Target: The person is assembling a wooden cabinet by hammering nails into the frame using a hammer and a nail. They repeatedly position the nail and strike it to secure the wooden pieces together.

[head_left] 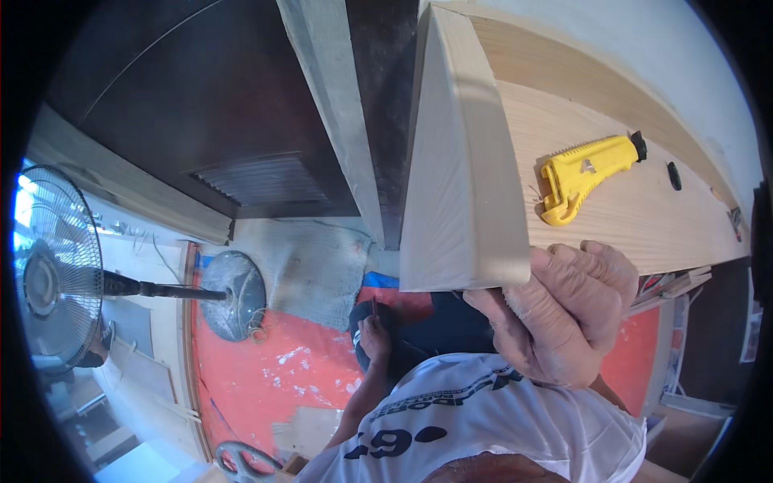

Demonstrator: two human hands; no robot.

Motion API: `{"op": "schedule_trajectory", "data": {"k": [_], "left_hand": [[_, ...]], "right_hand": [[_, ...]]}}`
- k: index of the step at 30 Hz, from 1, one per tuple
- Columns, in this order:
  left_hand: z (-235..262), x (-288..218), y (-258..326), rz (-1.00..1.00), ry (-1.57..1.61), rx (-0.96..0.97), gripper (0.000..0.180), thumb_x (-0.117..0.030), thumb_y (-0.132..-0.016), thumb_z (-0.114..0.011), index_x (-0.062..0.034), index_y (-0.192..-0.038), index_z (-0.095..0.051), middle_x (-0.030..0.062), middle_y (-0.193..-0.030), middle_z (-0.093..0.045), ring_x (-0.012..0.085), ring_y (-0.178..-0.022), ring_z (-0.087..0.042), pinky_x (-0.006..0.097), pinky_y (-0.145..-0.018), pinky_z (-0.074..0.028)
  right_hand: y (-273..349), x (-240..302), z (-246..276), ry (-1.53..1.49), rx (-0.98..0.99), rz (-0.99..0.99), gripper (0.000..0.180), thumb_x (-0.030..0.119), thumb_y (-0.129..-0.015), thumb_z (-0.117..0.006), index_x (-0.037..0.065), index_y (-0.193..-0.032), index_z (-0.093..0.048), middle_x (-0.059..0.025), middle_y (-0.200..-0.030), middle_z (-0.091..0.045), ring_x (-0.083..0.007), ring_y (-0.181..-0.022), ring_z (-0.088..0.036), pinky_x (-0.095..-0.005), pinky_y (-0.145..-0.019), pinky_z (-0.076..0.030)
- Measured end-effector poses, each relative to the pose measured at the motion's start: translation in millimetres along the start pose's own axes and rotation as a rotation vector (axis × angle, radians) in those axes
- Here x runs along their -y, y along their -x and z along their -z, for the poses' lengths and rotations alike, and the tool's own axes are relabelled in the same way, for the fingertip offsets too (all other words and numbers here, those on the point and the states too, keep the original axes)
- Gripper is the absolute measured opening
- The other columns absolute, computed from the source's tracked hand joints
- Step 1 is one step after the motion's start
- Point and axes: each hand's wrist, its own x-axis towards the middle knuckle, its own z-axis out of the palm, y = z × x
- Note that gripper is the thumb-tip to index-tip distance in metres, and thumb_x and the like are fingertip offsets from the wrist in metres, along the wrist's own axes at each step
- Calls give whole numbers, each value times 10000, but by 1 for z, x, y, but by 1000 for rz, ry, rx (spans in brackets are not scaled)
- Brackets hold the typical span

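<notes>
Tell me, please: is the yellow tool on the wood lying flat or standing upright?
Lying flat. The yellow tool rests on its side on the top face of the wooden beam, above the right hand, untouched.

White short-sleeved T-shirt with dark printed lettering and shapes across the chest, dark trousers below, bare forearms, wrinkled right hand [564, 318], left hand [374, 338] ungloved

plank [459, 161]: pale bare pine, long, lying flat, near end gripped at its lower corner.
pencil [374, 307]: thin, reddish, upright, low down near the floor.
</notes>
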Motion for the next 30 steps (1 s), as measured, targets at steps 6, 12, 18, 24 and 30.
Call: {"op": "schedule_trajectory", "data": {"k": [6,12,18,24,30], "left_hand": [[-5,9,-5,-2,-14,16,244,-274,-970,-532,-60,-1049,-616,169,-1051,-579,394,-982,-596,497,-820,-478],[6,3,-8,20,66,-196,222,-226,-945,-578,-20,-999,-639,198,-1016,-607,386,-968,-588,488,-828,-471],[35,-12,-1,99,170,-423,180,-178,-929,-606,-13,-984,-654,180,-937,-619,358,-922,-598,458,-805,-465],[60,-44,36,241,272,-538,146,-154,-932,-629,-12,-941,-662,141,-827,-605,277,-769,-611,394,-714,-473],[53,-48,52,337,353,-663,139,-141,-935,-644,-3,-929,-662,85,-786,-588,178,-706,-577,341,-657,-464]], "right_hand": [[4,-4,-12,60,-116,65,337,288,-728,-858,103,-976,-723,-50,-943,-674,-220,-951,-621,-365,-859,-463],[7,-4,-11,-6,-136,99,154,262,-854,-717,132,-930,-749,-6,-988,-684,-180,-976,-612,-359,-903,-458],[5,-23,0,-78,-91,247,137,209,-869,-691,99,-934,-743,-42,-1027,-705,-203,-973,-628,-366,-878,-481],[9,-30,-2,-128,-87,298,127,179,-881,-677,66,-914,-723,-61,-1038,-724,-213,-967,-653,-361,-833,-507],[7,-27,4,-236,-37,215,114,146,-904,-645,55,-847,-685,-89,-1052,-728,-234,-997,-656,-373,-871,-500]]}}
